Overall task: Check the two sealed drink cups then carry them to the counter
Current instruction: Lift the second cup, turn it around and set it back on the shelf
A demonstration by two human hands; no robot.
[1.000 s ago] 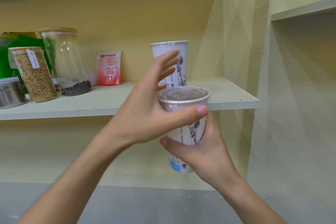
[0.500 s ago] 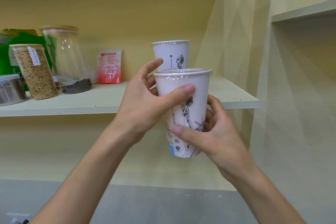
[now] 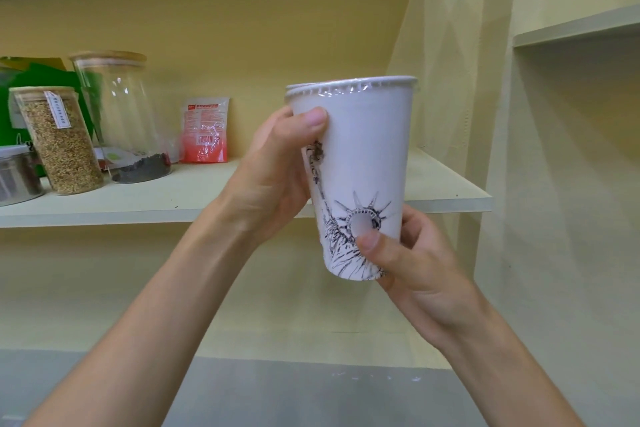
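A white paper drink cup (image 3: 363, 156) with a clear film seal and a black line drawing is held up in front of the shelf. My left hand (image 3: 273, 180) grips its upper left side, thumb on the front. My right hand (image 3: 412, 260) holds its base from below and the right. The second sealed cup stands on the shelf directly behind the held one; only a sliver of its rim (image 3: 294, 88) shows at the upper left.
The pale shelf board (image 3: 194, 194) carries a grain-filled jar (image 3: 60, 140), a mostly empty glass jar (image 3: 121, 114), a red pouch (image 3: 206, 130) and a metal tin (image 3: 15, 173) at the left. A yellow side wall and another shelf (image 3: 581, 28) stand to the right. A grey counter surface (image 3: 277, 395) lies below.
The held cup has risen and come closer to the camera, turning so the drawing's crowned head faces me. It now covers the second cup. My left hand went from open beside the rim to gripping the cup.
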